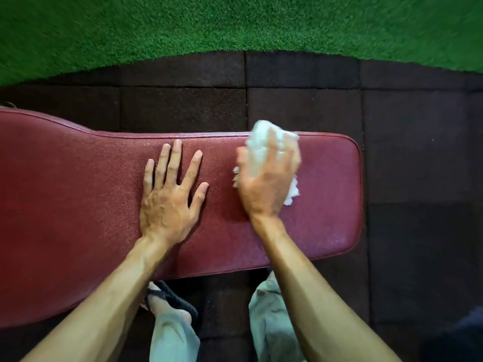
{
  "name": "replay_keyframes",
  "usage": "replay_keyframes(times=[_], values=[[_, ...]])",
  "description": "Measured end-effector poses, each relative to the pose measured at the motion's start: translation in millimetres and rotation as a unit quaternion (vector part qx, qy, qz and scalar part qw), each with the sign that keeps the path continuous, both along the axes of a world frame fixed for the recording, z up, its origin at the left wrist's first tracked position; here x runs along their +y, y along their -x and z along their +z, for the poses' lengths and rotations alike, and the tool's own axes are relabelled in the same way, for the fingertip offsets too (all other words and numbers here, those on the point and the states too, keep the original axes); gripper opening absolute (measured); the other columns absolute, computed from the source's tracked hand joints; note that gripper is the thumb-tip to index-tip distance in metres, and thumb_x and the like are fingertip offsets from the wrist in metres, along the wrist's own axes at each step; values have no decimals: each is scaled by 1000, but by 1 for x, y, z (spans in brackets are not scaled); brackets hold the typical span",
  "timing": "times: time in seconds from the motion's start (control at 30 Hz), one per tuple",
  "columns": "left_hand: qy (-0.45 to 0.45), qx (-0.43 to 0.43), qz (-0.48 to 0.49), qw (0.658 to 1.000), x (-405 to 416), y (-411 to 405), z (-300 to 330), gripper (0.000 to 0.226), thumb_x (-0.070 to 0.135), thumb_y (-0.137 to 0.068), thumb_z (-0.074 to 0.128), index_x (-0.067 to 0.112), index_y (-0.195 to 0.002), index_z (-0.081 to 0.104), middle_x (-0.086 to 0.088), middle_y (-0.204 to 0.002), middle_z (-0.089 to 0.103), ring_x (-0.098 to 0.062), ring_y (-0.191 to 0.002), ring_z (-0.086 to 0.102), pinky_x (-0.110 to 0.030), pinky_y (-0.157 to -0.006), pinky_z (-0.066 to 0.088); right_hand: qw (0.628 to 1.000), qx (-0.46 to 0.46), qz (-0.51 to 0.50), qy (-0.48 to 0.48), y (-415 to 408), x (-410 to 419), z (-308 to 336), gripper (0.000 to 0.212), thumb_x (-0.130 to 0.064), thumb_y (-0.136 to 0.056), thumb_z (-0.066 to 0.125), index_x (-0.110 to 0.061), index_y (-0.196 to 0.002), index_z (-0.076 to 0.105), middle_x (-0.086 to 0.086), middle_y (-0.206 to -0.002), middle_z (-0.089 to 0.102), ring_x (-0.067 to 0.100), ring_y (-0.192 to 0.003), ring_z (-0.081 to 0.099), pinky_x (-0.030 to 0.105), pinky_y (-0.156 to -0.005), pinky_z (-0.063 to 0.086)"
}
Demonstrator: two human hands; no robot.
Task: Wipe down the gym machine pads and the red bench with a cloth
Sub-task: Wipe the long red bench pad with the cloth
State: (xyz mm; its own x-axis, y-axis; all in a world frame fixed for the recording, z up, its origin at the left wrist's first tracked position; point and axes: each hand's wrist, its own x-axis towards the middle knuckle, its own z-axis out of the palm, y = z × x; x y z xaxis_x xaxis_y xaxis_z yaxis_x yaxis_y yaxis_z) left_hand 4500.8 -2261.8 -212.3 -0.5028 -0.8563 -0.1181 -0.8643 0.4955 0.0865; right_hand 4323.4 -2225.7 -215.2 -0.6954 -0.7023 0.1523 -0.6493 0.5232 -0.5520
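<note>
The red bench lies with its long axis left to right, rounded end pointing right. I press the white cloth near its far edge, my right hand clenched around it. My left hand rests flat, fingers spread, empty. I judge wiping mid-way; the wider left section remains, and no machine pads are in view.

We note the red desk is padded vinyl-like upholstery, pebbled grain, faint sheen, piped edges. The cloth looks white, soft, crumpled. Floor tiles look dark, matt, speckled rubber. The turf is green, rough, fibrous.
</note>
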Motion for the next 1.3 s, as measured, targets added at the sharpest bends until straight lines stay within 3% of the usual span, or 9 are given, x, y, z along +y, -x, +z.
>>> replay_keyframes(times=[0.1,0.2,0.33,0.47,0.63,0.83,0.97,1.13,1.3], values=[[-3,6,1,1000,0,0,1,59,50,-99,28,32,-155,18,-6,-166,8,-24,-154,6,-48,-125,10,989,2,150,-14,-28,43,3,54,-40,-96,61,-14,-142,53,19,-151,43,38,-143,37,46,-117,34],[0,6,5,1000,1,-1,1,60,50,-99,30,32,-155,20,-6,-166,10,-24,-154,7,-48,-125,10,970,4,238,-49,-6,122,-6,56,-35,-95,65,-16,-145,46,16,-153,41,38,-143,37,52,-113,38],[-6,3,3,1000,0,1,1,61,51,-98,31,32,-155,19,-6,-166,8,-25,-154,6,-50,-125,10,991,-23,73,-111,72,156,-11,59,-42,-97,51,-13,-147,38,21,-148,40,41,-138,40,47,-116,32],[-2,1,6,1000,1,1,0,62,51,-97,32,32,-155,21,-7,-166,9,-26,-154,7,-51,-124,11,995,-36,-63,-74,104,70,-12,64,-48,-93,56,-8,-143,44,18,-144,46,38,-136,40,42,-117,25],[5,-10,4,1000,0,3,0,62,51,-98,32,32,-155,19,-7,-166,8,-26,-154,7,-50,-124,10,999,15,50,-15,44,17,0,60,-50,-91,63,-9,-135,56,15,-137,54,35,-132,46,48,-115,34],[4,-8,7,1000,0,2,1,62,52,-97,31,32,-155,21,-6,-166,8,-25,-154,6,-49,-124,9,976,19,212,-40,33,122,-9,55,-29,-95,67,-18,-145,45,15,-150,43,40,-139,40,52,-114,36],[3,0,7,1000,0,3,1,62,51,-97,32,31,-154,23,-7,-165,9,-27,-154,8,-50,-124,10,994,-15,59,-86,92,151,-11,53,-39,-99,51,-15,-146,42,16,-147,40,39,-135,40,45,-115,32],[8,0,8,1000,0,2,0,61,51,-97,33,32,-154,22,-7,-165,10,-27,-154,8,-49,-124,10,991,-34,-124,-33,119,59,-21,50,-35,-97,57,-8,-138,51,17,-138,52,37,-131,46,44,-115,29],[14,-2,5,1000,0,2,-1,62,51,-97,33,32,-155,21,-7,-165,9,-27,-154,8,-48,-124,9,998,-3,59,-24,48,37,-5,55,-44,-95,61,-11,-138,54,17,-142,50,38,-134,43,47,-116,33]])
